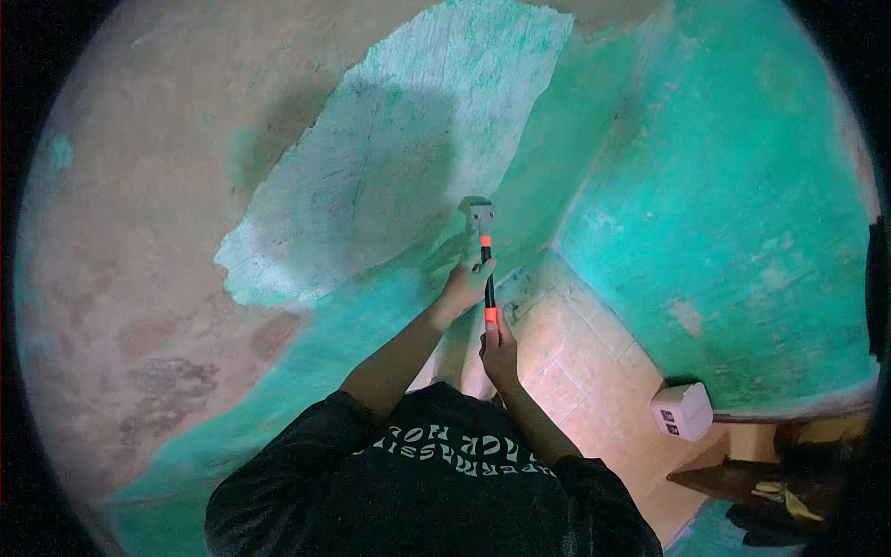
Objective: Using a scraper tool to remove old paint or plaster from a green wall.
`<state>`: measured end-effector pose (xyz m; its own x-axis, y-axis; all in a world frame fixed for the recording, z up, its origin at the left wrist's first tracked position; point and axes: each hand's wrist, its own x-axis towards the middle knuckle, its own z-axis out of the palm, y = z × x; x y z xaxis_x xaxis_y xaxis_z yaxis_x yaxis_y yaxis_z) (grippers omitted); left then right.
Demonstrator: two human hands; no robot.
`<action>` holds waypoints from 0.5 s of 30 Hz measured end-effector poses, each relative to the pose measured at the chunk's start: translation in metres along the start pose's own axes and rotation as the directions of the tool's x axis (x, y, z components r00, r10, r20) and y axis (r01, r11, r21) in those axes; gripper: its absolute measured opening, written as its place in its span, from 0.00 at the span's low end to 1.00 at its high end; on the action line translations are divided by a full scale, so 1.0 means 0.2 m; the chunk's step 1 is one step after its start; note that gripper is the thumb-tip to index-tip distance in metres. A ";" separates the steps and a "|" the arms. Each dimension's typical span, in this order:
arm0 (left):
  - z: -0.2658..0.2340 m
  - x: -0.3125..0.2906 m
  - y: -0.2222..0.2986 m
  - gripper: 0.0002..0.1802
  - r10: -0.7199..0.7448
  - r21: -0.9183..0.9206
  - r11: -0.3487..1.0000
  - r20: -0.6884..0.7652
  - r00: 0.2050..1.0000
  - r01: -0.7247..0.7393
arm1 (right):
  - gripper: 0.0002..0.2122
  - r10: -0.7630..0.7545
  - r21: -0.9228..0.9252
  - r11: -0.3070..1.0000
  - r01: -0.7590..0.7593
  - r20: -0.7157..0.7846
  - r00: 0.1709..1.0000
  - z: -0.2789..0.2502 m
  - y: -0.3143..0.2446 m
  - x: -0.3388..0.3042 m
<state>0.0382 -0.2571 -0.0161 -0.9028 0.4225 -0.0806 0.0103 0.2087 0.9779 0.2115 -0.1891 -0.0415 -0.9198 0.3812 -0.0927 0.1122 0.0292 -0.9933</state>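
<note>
A long-handled scraper point(488, 277) with a black shaft, orange bands and a grey metal head is held in front of me. My left hand point(467, 286) wraps round the shaft below the upper orange band. Lower down, my right hand point(499, 351) grips the handle's end by the other orange band. The scraper's head rests on or just over the wall point(548, 153), at the lower right edge of a large whitish bare patch point(399, 139). Green paint surrounds the patch on the right and below; whether the blade touches cannot be made out.
Brownish, paintless wall point(158, 204) spreads to the left. A second green wall point(733, 204) meets the first at a corner on the right. Below lies a tiled floor point(575, 371), with a white box point(682, 411) by the right wall and dark items point(780, 515) at lower right.
</note>
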 end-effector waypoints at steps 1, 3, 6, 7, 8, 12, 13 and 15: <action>-0.01 0.04 -0.02 0.19 -0.045 0.028 0.999 -0.023 0.999 0.046 | 0.25 -0.013 -0.016 1.000 0.013 -0.036 0.999 0.03 0.02 0.02; -0.01 0.06 -0.03 0.18 -0.092 0.064 0.994 -0.009 0.996 0.092 | 0.25 -0.004 -0.019 1.000 0.003 -0.081 0.997 0.05 0.09 0.05; -0.09 0.03 0.09 0.18 0.007 0.125 0.992 0.131 0.991 -0.024 | 0.25 0.048 0.092 0.995 -0.033 -0.160 0.986 0.11 0.15 0.06; -0.11 0.05 0.07 0.18 -0.004 0.081 0.997 0.124 0.992 -0.006 | 0.25 -0.009 0.039 0.999 0.015 -0.164 0.986 0.13 0.17 0.09; -0.12 0.07 0.04 0.19 -0.016 0.037 0.999 0.120 0.993 0.012 | 0.24 -0.064 -0.014 0.998 0.063 -0.166 0.984 0.14 0.19 0.10; -0.14 0.20 -0.01 0.19 -0.040 -0.029 0.999 0.126 0.991 0.044 | 0.24 -0.004 0.018 1.000 0.006 -0.125 0.992 0.15 0.08 0.16; -0.14 0.24 -0.02 0.20 -0.077 -0.061 0.995 0.106 0.991 0.084 | 0.24 0.010 0.044 0.999 -0.005 -0.127 0.992 0.16 0.07 0.17; -0.13 0.29 -0.01 0.21 -0.117 -0.091 0.988 0.101 0.988 0.127 | 0.25 0.030 0.072 0.997 -0.020 -0.140 0.990 0.16 0.07 0.20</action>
<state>-0.0250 -0.2558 -0.0187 -0.8498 0.4818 -0.2138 -0.1432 0.1794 0.9733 0.1638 -0.2030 -0.0611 -0.8542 0.5078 -0.1115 0.1028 -0.0453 -0.9937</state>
